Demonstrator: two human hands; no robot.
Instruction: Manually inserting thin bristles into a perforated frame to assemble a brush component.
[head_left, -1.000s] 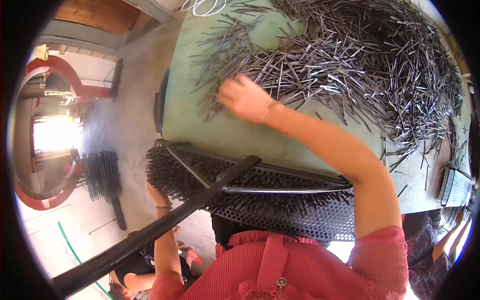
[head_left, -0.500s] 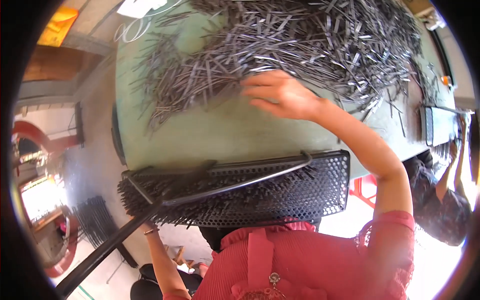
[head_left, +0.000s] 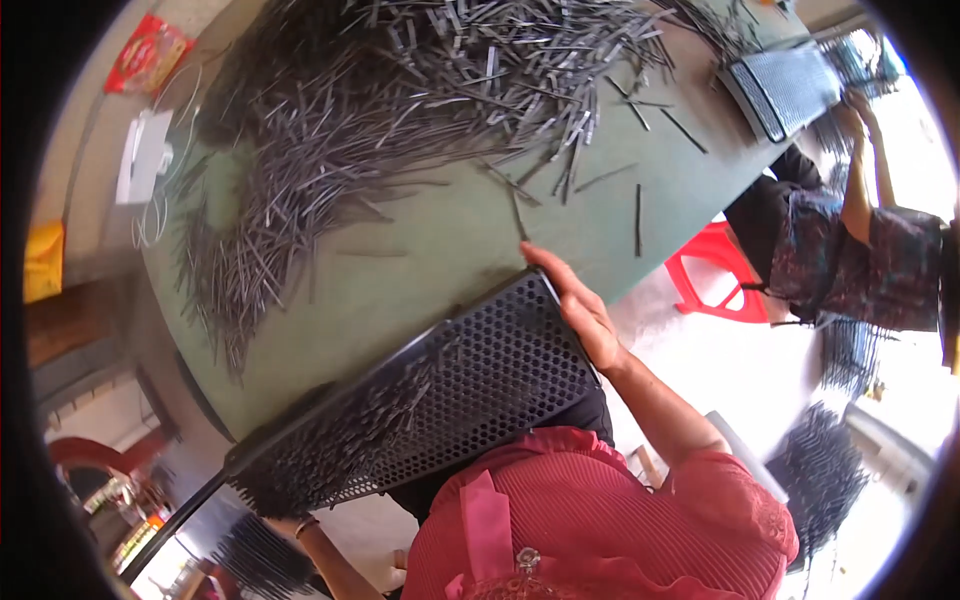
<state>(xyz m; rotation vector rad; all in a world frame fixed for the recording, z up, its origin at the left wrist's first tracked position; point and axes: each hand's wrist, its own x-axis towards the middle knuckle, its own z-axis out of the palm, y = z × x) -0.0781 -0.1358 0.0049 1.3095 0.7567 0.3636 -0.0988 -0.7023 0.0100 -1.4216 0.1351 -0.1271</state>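
A long black perforated tray (head_left: 500, 350) leans slantwise against the near edge of the table. Dark strips (head_left: 340, 430) bristle from the holes of its left half; bare holes show toward its right end. My right hand (head_left: 585, 315) grips the right end, its forefinger along the upper corner and its thumb not clearly seen. A thin strip touches or lies just beyond the fingertip. At the tray's lower left, my left hand (head_left: 288, 524) is mostly hidden beneath it, with a bracelet on the wrist. Its fingers do not show.
A heap of loose dark strips (head_left: 420, 90) covers the far part of the green table (head_left: 390, 285). A dark bar (head_left: 180, 520) runs from the tray's left end. At right, another person works beside a grey tray (head_left: 785, 90) and a red stool (head_left: 715, 270).
My right hand has come back from the strip heap to the tray's right end. The metal frame no longer lies across the tray. The view has turned, showing the tray more slanted.
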